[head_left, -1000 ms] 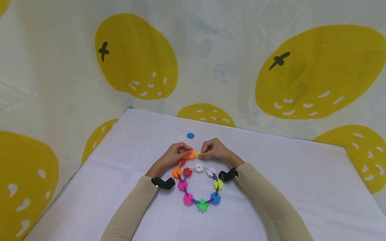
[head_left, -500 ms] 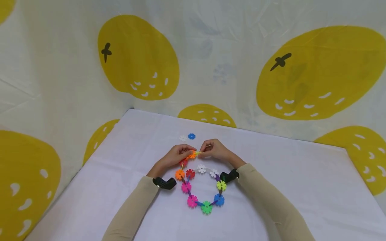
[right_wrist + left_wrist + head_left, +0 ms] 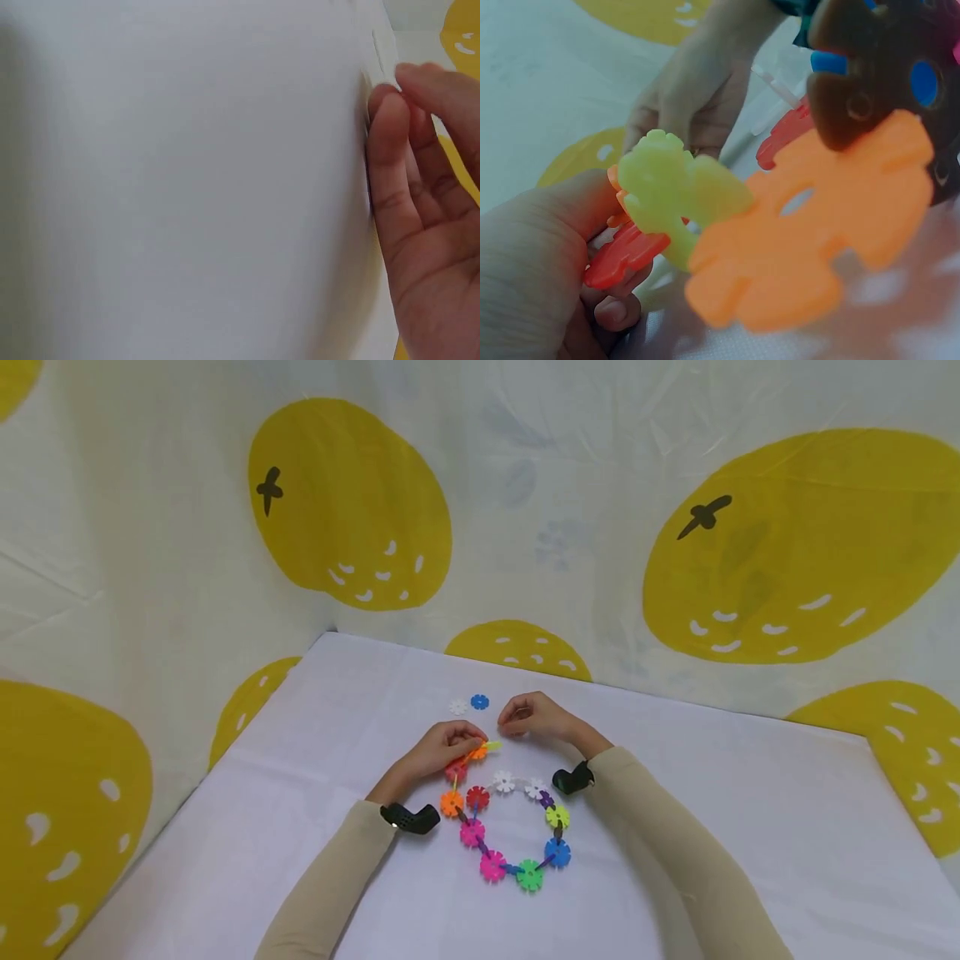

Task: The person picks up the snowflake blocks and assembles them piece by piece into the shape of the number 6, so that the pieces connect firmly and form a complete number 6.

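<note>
My left hand (image 3: 442, 747) pinches an orange snowflake disc (image 3: 478, 752) at the upper end of a chain of interlocking plastic discs. A yellow-green disc (image 3: 494, 746) sticks out edge-on to its right. Below, a red disc (image 3: 456, 770) and another orange disc (image 3: 452, 803) join a ring of linked discs, with a green disc (image 3: 529, 876) at its near side. Close up in the left wrist view are a yellow-green disc (image 3: 656, 180) and a brown disc (image 3: 877, 75). My right hand (image 3: 538, 717) hovers apart from the chain, fingers loosely curled around nothing.
A loose white disc (image 3: 458, 707) and a loose blue disc (image 3: 480, 702) lie beyond the hands. A white cloth covers the table (image 3: 697, 802). Behind it hangs a pale curtain (image 3: 495, 527) printed with yellow fruit.
My right hand has let go of the yellow-green disc and moved up and away from it. My left hand keeps its pinch on the orange disc; the ring appears slightly further right.
</note>
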`<state>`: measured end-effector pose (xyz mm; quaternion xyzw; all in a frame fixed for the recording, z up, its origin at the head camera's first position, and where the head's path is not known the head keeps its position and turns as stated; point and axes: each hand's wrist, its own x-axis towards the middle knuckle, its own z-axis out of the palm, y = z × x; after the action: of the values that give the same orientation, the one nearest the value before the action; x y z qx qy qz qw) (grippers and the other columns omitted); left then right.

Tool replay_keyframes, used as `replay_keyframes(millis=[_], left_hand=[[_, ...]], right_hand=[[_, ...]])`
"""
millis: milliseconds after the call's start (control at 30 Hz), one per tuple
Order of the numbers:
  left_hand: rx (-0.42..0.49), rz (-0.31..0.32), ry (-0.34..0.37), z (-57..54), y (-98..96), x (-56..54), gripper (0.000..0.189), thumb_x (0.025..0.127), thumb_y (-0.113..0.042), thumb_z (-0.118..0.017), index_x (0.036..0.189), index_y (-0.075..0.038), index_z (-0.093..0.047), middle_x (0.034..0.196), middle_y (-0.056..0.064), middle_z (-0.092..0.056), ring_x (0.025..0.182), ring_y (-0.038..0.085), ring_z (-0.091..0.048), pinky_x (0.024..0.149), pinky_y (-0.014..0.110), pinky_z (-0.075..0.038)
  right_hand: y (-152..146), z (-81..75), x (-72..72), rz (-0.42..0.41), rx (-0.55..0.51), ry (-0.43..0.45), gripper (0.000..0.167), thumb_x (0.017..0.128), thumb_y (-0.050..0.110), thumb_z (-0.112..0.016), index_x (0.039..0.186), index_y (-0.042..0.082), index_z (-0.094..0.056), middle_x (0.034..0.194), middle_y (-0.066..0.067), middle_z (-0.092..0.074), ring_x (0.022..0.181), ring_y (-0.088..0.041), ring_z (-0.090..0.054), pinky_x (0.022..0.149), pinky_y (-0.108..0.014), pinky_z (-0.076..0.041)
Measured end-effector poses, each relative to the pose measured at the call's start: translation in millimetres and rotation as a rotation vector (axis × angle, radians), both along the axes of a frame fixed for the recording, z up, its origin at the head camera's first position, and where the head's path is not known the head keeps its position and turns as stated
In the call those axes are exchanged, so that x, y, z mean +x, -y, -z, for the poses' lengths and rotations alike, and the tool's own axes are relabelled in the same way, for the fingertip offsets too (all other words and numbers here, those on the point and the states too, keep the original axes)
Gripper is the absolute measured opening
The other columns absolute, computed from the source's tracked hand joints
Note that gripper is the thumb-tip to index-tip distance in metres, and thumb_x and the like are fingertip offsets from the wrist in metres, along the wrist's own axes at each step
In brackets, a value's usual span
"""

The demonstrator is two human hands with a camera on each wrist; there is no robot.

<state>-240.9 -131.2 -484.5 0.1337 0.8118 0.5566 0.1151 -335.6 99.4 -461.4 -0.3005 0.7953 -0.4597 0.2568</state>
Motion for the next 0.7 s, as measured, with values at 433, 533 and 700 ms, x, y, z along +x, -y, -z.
replay_keyframes(millis=[433,533,700], left_hand=[[0.014,0.036,-0.046,1.4,3.5,-4.1,0.024,0.099,-0.020,-0.058,0.114,-0.002,-0.066,0.097,0.007,-0.069,0.069,0.013,-0.053,0.065,0.019,-0.046],[0.013,0.034,-0.035,2.7,2.9,-3.8,0.024,0.099,-0.019,-0.058,0.115,-0.002,-0.066,0.096,0.007,-0.068,0.068,0.013,-0.052,0.064,0.018,-0.045],[0.022,0.024,-0.018,3.7,1.6,-3.0,0.024,0.099,-0.018,-0.058,0.116,-0.002,-0.065,0.098,0.008,-0.068,0.068,0.014,-0.052,0.063,0.017,-0.045]], right_hand=[[45,-2.2,-13.1,0.279,0.069,-0.045,0.032,0.090,0.018,-0.072,0.119,0.006,-0.067,0.087,-0.007,-0.058,0.064,-0.016,-0.052,0.061,-0.021,-0.047],[50,-0.2,-14.1,0.298,0.129,-0.095,0.036,0.089,0.020,-0.073,0.122,0.009,-0.068,0.092,-0.009,-0.058,0.071,-0.018,-0.052,0.062,-0.021,-0.044],[52,2.4,-14.3,0.296,0.211,-0.148,0.035,0.089,0.021,-0.073,0.123,0.012,-0.069,0.104,-0.012,-0.058,0.092,-0.023,-0.050,0.070,-0.023,-0.045]])
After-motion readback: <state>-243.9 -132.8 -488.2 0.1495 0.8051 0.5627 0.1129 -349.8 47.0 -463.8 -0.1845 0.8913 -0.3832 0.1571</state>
